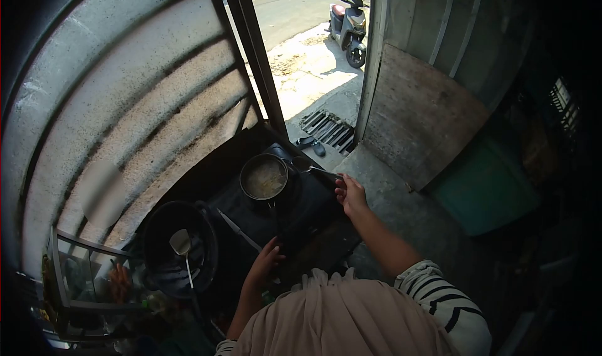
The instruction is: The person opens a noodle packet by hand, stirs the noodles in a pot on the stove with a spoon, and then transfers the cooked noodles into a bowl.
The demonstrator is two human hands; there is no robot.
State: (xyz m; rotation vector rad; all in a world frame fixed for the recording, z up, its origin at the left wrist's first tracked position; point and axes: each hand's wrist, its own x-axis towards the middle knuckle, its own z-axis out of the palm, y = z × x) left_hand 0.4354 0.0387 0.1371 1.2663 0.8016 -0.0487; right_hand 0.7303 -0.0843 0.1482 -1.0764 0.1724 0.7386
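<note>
At a dark street-side stove by an open doorway, the left hand rests open near the pan handle as if steadying, while the right hand grips tongs beside the pan, ready over the food.

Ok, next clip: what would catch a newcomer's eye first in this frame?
Probably the small pan of pale, bubbling food at the centre of the dark stove top, with the right hand holding a thin metal utensil just beside it. The left hand rests lower on the stove's near edge, and a big dark wok with a metal spatula in it sits to the left. Beyond, a scooter stands in bright sun.
</note>
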